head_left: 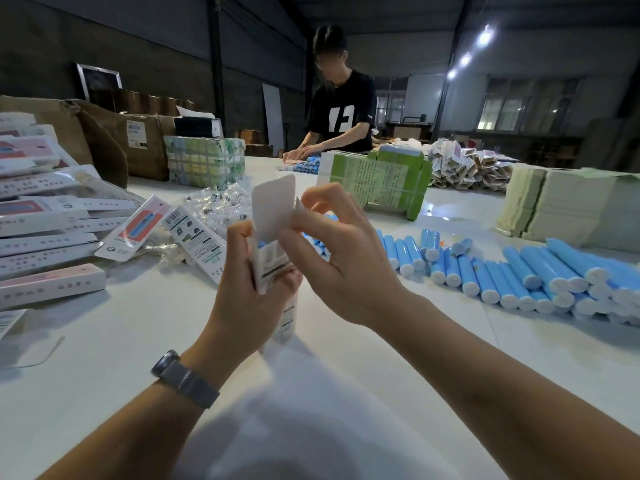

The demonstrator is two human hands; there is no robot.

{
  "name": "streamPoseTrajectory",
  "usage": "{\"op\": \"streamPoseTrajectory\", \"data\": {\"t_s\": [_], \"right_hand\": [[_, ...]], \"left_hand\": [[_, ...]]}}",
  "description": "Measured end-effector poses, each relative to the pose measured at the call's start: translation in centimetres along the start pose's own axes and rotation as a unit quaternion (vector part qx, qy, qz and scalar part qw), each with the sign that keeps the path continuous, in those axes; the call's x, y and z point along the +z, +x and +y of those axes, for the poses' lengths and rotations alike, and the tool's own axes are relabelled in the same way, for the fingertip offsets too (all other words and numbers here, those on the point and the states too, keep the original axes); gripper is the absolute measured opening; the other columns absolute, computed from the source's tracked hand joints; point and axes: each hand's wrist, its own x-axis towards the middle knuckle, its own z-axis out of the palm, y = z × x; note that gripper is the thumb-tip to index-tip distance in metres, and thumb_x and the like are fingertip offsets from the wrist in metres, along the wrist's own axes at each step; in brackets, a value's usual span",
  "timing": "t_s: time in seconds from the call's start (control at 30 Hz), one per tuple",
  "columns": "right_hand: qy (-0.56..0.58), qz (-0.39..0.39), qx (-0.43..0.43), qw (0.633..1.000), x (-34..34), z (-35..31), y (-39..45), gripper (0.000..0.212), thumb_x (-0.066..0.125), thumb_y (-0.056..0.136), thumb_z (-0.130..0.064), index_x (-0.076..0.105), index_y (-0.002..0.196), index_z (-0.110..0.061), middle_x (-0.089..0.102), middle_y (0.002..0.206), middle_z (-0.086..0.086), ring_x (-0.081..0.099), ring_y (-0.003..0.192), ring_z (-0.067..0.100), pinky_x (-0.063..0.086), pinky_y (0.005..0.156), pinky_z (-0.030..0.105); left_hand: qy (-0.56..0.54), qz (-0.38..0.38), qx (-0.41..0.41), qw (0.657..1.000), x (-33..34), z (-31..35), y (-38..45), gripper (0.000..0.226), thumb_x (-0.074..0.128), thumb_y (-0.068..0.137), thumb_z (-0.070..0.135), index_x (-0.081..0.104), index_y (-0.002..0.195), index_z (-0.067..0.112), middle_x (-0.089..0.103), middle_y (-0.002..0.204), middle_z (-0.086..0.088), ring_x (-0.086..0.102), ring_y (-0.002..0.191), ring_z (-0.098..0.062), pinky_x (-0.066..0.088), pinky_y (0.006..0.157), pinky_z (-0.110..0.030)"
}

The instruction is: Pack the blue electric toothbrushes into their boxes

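Toothbrush box (273, 261), white and slim, top flap (273, 206) open, upright.

Single head-worn wide-angle view, facing forward and down, close over the table (104, 341)

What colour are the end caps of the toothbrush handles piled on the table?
White, on light blue toothbrush handles; the head view, the only one, shows them clearly at right.
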Motion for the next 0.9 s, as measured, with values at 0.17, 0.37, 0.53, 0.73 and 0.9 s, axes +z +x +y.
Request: {"op": "streamPoseTrajectory", "data": {"t_s": [0.17,0.37,0.53,0.73,0.9], "right_hand": [[0.021,-0.021,0.014,0.999,-0.7,-0.6,0.5,0.025,0.055,0.096,-0.039,0.072,0.094,-0.021,0.049,0.106,-0.001,0.052,0.094,0.019,0.051,0.071,0.043],[0.129,-0.009,0.11,0.985,-0.5,-0.2,0.4,0.037,0.065,0.092,-0.036,0.049,0.124,-0.026,0.053,0.104,-0.017,0.059,0.088,0.005,0.057,0.071,0.035],[0.191,-0.023,0.13,0.973,-0.1,0.0,0.0,0.023,0.061,0.095,-0.031,0.055,0.117,-0.026,0.054,0.104,-0.013,0.06,0.09,0.007,0.06,0.066,0.036],[0.235,-0.009,0.13,0.963,0.2,0.0,-0.6,0.015,0.057,0.099,-0.022,0.063,0.113,-0.017,0.058,0.111,-0.001,0.057,0.087,-0.002,0.049,0.067,0.014],[0.243,-0.01,0.132,0.961,-0.1,-0.1,-0.4,0.007,0.062,0.096,-0.017,0.066,0.1,-0.013,0.059,0.104,0.0,0.056,0.085,0.003,0.046,0.065,0.011]], "left_hand": [[-0.142,-0.009,-0.062,0.988,-0.2,0.6,0.1,0.053,0.062,0.083,0.037,0.042,0.124,0.01,0.066,0.082,0.009,0.068,0.075,-0.01,0.057,0.061,-0.026],[-0.169,-0.049,-0.101,0.979,-0.3,1.4,0.0,0.065,0.057,0.068,0.088,0.066,0.113,0.042,0.074,0.095,0.001,0.074,0.084,-0.021,0.062,0.07,-0.036],[-0.101,-0.04,-0.092,0.99,-0.2,1.9,0.4,0.104,0.055,0.069,0.09,0.037,0.136,0.013,0.069,0.1,-0.011,0.072,0.084,-0.035,0.062,0.066,-0.053],[-0.07,-0.017,0.033,0.997,0.3,1.2,-0.1,0.025,0.029,0.104,0.022,0.026,0.126,0.033,0.07,0.105,0.018,0.071,0.077,-0.005,0.059,0.06,-0.024],[-0.033,-0.035,0.087,0.995,0.1,1.1,0.0,0.027,0.025,0.103,0.008,0.032,0.119,0.029,0.066,0.104,0.023,0.07,0.077,-0.003,0.059,0.058,-0.021]]}}
